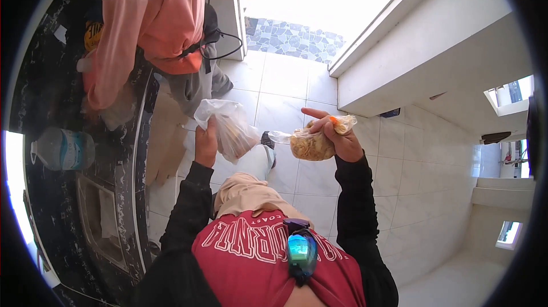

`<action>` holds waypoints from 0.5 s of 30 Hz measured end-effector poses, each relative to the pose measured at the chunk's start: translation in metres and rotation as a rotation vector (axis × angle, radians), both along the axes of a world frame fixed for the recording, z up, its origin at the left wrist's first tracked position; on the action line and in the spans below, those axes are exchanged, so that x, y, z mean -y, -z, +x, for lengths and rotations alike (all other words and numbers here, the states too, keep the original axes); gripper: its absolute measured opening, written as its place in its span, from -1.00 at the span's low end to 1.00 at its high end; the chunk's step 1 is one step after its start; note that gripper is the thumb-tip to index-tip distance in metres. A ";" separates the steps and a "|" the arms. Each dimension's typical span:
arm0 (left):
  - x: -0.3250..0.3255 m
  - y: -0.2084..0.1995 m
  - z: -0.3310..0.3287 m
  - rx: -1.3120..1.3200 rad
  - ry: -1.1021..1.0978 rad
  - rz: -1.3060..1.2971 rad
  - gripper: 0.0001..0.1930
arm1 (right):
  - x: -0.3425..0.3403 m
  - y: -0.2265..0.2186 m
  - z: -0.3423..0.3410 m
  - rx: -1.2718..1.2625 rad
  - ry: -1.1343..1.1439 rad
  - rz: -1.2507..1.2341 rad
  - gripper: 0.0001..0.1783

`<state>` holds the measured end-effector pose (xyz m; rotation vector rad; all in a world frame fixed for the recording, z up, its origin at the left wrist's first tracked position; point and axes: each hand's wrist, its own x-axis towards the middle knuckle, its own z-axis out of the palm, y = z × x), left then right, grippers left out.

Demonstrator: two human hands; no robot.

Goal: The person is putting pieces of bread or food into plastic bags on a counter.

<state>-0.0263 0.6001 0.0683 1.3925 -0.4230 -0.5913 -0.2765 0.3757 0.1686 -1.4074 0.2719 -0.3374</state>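
Note:
My left hand (206,142) is closed on a thin white plastic bag (229,127), which hangs at the middle of the view; something pale shows faintly through it. To its right, my right hand (342,140) grips a clear plastic bag of yellowish-brown food (311,144), with the index finger stretched out to the left. An orange tie shows at the bag's gathered end, beside my fingers. What exactly the food is, I cannot make out. The two bags are held apart, above the tiled floor (291,81).
Another person in a pink long-sleeved top (151,16) stands at the dark counter (63,193) on the left, one arm reaching over it. A large clear water jug (63,148) lies near a sink (103,218). A doorway opens ahead, with a white wall (422,33) to its right.

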 end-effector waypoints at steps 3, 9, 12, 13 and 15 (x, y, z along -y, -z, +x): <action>0.111 -0.007 -0.012 -0.095 0.127 -0.038 -0.66 | 0.060 0.013 0.035 -0.041 -0.088 -0.032 -0.53; 0.315 -0.016 0.000 0.098 0.532 -0.006 -0.74 | 0.213 0.026 0.080 -0.199 -0.080 -0.060 -0.58; 0.398 -0.023 0.011 0.184 0.551 -0.022 -0.68 | 0.286 0.029 0.107 -0.206 -0.133 -0.018 -0.63; 0.419 -0.025 0.014 0.064 0.534 -0.053 -0.65 | 0.306 0.031 0.113 -0.288 -0.079 0.050 -0.64; 0.465 -0.026 0.028 0.112 0.452 -0.096 -0.60 | 0.353 0.040 0.140 -0.326 -0.005 0.079 -0.68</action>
